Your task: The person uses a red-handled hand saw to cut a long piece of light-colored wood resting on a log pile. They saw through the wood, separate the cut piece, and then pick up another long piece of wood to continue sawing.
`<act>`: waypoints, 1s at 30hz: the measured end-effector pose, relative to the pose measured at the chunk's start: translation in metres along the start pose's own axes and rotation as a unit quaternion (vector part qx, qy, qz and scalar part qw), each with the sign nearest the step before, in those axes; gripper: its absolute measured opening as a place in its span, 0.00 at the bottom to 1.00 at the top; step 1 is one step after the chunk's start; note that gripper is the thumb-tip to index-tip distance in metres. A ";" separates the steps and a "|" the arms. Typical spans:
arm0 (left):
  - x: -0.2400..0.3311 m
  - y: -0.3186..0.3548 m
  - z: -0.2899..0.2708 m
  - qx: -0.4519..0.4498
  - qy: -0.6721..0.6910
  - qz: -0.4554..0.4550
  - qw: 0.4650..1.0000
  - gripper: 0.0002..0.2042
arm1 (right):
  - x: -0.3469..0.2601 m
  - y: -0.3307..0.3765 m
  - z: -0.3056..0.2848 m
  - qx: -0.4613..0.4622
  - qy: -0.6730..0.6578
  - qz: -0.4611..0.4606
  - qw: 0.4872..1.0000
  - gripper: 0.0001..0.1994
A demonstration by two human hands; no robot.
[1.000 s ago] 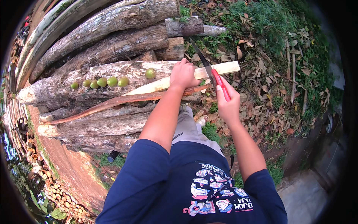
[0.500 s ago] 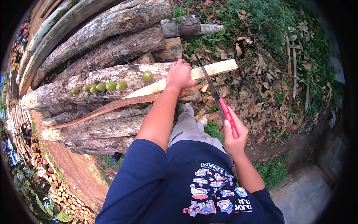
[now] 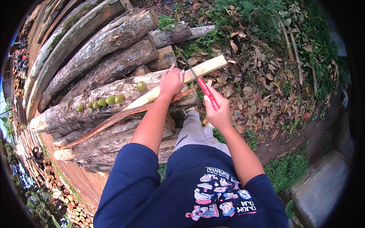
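Observation:
A pale squared length of timber rests on a log, its free end jutting right over the leaf litter. My left hand is closed over the timber and presses it against the log. A handsaw with a red handle lies with its dark blade across the timber, just right of my left hand. My right hand is wrapped around the saw's handle. Along the log sit several round green fruits, and one more green fruit stands apart near my left wrist. A reddish bark-edged strip runs under my left forearm.
Thick barked logs are stacked at the left and far side. Dry leaves and green plants cover the ground at right. Cut firewood is piled at the lower left. A concrete slab lies at the lower right.
My right hand has pushed the saw forward and left, bringing its handle close to the timber. The left hand stays on the timber. The whole view has shifted slightly.

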State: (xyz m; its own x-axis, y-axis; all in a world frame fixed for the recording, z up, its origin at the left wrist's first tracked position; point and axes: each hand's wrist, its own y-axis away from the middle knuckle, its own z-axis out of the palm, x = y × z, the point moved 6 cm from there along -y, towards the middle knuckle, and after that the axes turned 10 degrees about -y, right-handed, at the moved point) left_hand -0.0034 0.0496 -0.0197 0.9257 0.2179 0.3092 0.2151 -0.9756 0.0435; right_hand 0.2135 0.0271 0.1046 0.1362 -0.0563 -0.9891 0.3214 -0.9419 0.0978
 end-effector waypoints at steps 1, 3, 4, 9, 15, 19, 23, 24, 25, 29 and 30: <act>-0.002 0.002 0.002 -0.018 -0.014 -0.004 1.000 0.23 | 0.000 -0.001 0.000 0.006 -0.013 0.003 1.000 0.23; 0.000 0.003 0.002 -0.053 -0.032 -0.012 0.998 0.23 | -0.003 -0.005 0.003 0.026 -0.014 -0.012 0.999 0.22; 0.001 -0.001 -0.001 -0.045 -0.029 0.001 0.999 0.22 | -0.003 -0.006 0.006 0.032 -0.018 0.016 0.999 0.22; 0.005 -0.002 -0.008 -0.023 -0.031 -0.001 0.999 0.22 | 0.008 -0.032 0.035 0.055 -0.024 -0.033 0.998 0.22; 0.003 0.001 0.000 -0.032 -0.031 0.004 0.999 0.23 | 0.026 -0.064 0.039 0.012 -0.006 -0.001 1.000 0.21; 0.000 -0.003 -0.001 -0.076 -0.026 -0.007 0.997 0.23 | -0.004 0.005 0.007 -0.009 0.016 0.063 0.998 0.24; 0.002 0.003 -0.005 -0.044 -0.019 -0.002 0.999 0.22 | -0.034 0.087 -0.040 -0.020 0.073 0.026 0.997 0.26; 0.004 0.002 -0.006 -0.038 -0.008 -0.006 0.999 0.22 | -0.042 0.084 -0.041 -0.017 0.077 0.017 0.997 0.25; 0.003 0.006 -0.005 -0.040 -0.008 -0.012 0.999 0.22 | -0.038 0.075 -0.036 -0.023 0.072 0.023 0.997 0.25; 0.002 -0.003 -0.003 -0.037 0.005 -0.020 0.999 0.23 | 0.004 -0.009 -0.001 -0.002 -0.031 0.113 0.993 0.22; 0.001 -0.006 -0.004 -0.049 0.010 -0.026 0.998 0.23 | 0.000 -0.020 0.010 -0.006 -0.021 0.100 0.995 0.22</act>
State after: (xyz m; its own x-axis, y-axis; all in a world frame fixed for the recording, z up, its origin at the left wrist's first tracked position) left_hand -0.0048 0.0555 -0.0154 0.9075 0.2679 0.3234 0.2294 -0.9613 0.1526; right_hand 0.1973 0.0422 0.1019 0.1589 -0.2568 -0.9533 0.3022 -0.9066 0.2946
